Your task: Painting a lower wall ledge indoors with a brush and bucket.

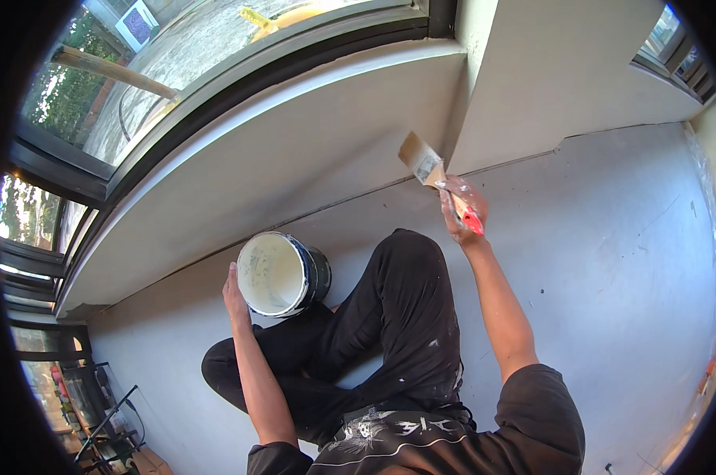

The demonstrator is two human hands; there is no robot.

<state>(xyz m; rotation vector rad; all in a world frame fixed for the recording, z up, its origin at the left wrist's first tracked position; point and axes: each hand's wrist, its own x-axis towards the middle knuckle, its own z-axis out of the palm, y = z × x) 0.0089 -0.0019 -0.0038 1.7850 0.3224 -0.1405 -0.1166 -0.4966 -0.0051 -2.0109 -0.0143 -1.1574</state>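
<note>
My right hand is closed round the handle of a wide paintbrush, which has a pale wooden grip with a red end. Its bristles point up and to the left, in front of the low wall; I cannot tell whether they touch it. To the left, a dark bucket with a white, paint-smeared inside stands by my crossed legs and holds some pale paint. My left hand lies along the bucket's left side, its fingers stretched upward, seen edge-on.
A curved low wall runs under dark-framed windows and meets a pale pillar. The grey floor carries small dark specks. Plastic sheeting edges the right side. Dark equipment stands at the lower left.
</note>
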